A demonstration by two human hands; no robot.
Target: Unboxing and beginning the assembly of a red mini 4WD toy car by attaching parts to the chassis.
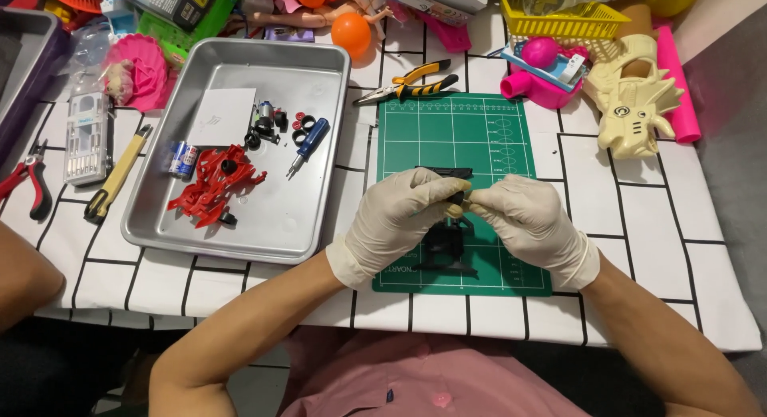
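At frame centre, the gloved left hand (397, 223) and right hand (529, 223) are both closed on a black chassis (447, 243) above the green mat (455, 137). The tray (319, 217) at left holds a red shell (214, 185) and a screwdriver (308, 144).

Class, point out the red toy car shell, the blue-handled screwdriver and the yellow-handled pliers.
red shell (214, 187), head view, middle of the body
screwdriver (311, 137), head view, blue handle
pliers (419, 80), head view, yellow handles

Matt rubber gloves on each hand (399, 217), brushed metal tray (319, 217), matt green mat (455, 137).
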